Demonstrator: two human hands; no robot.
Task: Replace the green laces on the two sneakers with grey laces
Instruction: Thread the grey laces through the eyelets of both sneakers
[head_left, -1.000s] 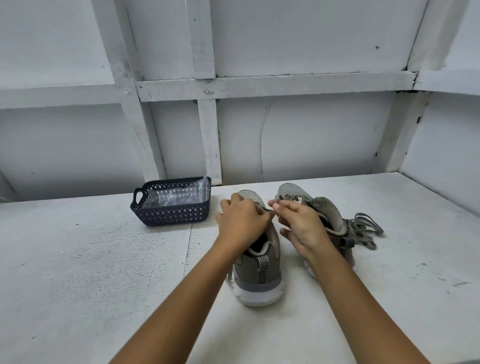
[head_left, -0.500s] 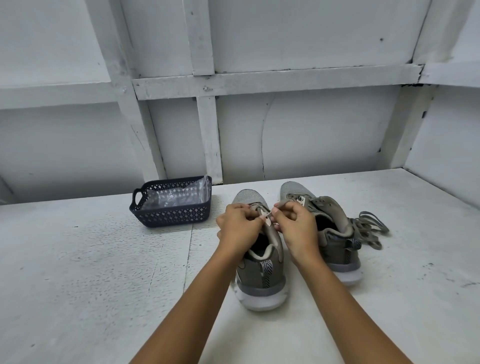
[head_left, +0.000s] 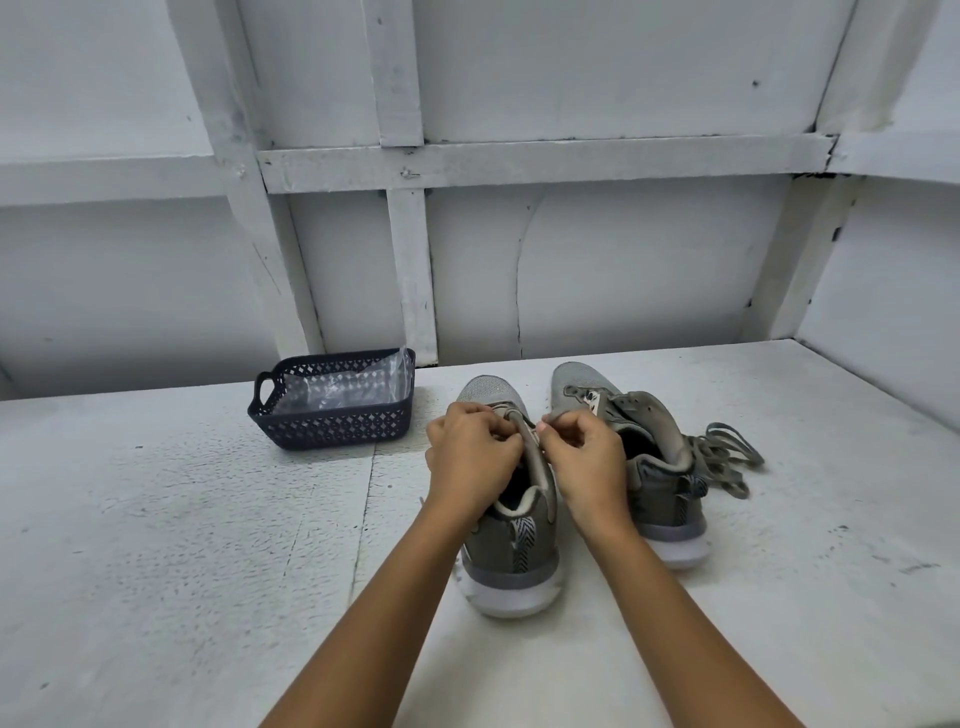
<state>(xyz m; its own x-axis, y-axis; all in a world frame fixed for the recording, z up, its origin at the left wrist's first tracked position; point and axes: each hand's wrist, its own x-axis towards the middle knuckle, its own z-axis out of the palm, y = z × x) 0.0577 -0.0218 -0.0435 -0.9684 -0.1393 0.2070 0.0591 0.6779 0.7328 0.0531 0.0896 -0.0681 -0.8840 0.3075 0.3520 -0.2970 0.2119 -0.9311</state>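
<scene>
Your left hand (head_left: 470, 457) and right hand (head_left: 584, 460) pinch a lace (head_left: 527, 434) over the near sneaker (head_left: 511, 545) at table (head_left: 156, 545) centre. Second sneaker (head_left: 660, 467) sits at three o'clock, loose laces (head_left: 727, 457) beyond; basket (head_left: 335, 428) at ten o'clock.

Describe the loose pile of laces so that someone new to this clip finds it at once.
On the white table, look past the two grey sneakers to the right sneaker. The loose laces lie tangled against its outer side, at its heel end. They sit off the shoes, away from both hands and the dark basket.
</scene>
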